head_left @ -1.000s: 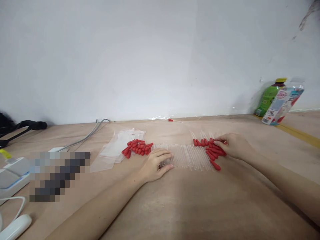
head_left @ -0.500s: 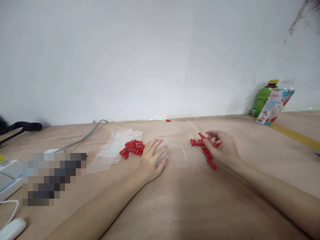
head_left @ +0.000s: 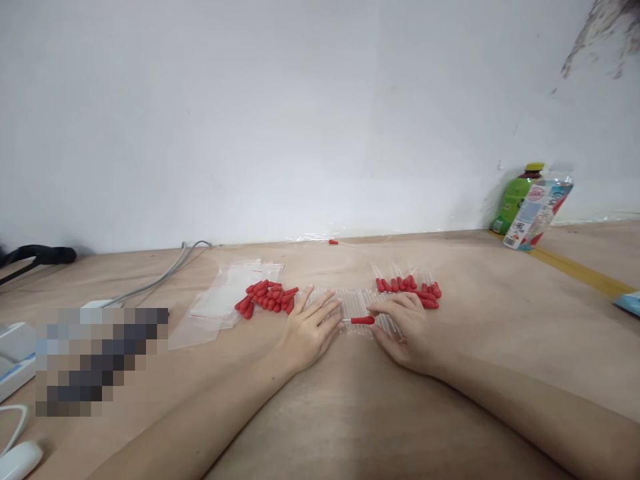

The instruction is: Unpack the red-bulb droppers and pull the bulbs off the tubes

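Note:
A dropper [head_left: 363, 321] with a red rubber bulb and thin clear tube lies crosswise between my hands. My right hand [head_left: 407, 330] has its thumb and forefinger closed around the bulb end. My left hand [head_left: 310, 327] rests with fingers stretched out over a row of clear tubes [head_left: 357, 300]. The dropper's tube reaches the left fingertips, and its far end is hidden there. Several red bulbs [head_left: 273, 297] are bunched beyond my left hand. More droppers with red bulbs [head_left: 400, 283] lie beyond my right hand, their tubes pointing towards the wall.
Clear plastic bags [head_left: 235, 287] lie flat at the left. A single dropper [head_left: 333, 243] is near the wall. Two bottles, one green [head_left: 515, 200] and one with a printed label [head_left: 537, 213], stand back right. A grey cable [head_left: 165, 270] and a white mouse [head_left: 21, 460] are at left.
My right hand has moved left and nearer from the bulb pile, bringing a dropper over the tube row. My left hand stays on the tubes, its fingers less spread.

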Available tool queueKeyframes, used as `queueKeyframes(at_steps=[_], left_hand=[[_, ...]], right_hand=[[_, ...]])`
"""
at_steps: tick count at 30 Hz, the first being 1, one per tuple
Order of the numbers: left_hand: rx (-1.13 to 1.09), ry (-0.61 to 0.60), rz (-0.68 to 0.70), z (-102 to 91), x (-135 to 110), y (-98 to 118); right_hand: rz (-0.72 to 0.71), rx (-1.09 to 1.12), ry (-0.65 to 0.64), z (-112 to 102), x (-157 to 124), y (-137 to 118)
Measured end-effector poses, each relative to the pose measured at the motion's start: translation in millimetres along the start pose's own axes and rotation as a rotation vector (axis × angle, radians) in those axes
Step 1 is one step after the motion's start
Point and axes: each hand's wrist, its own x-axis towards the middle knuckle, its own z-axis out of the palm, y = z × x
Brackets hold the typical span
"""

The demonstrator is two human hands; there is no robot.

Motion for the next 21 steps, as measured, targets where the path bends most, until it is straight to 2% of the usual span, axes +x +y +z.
queueKeyframes(at_steps=[5, 11, 21], left_hand=[[-0.036, -0.004, 0.020, 2.8, 1, 1], [-0.105, -0.024, 0.074, 1.0, 2, 3], [-0.198, -0.070, 0.067, -3.7, 1, 4]], right_hand=[[-0.058, -0.120, -0.044, 5, 7, -7], [-0.127, -0.132, -0.014, 11, 10, -13], [-0.238, -0.164, 0.072, 9, 6, -10]])
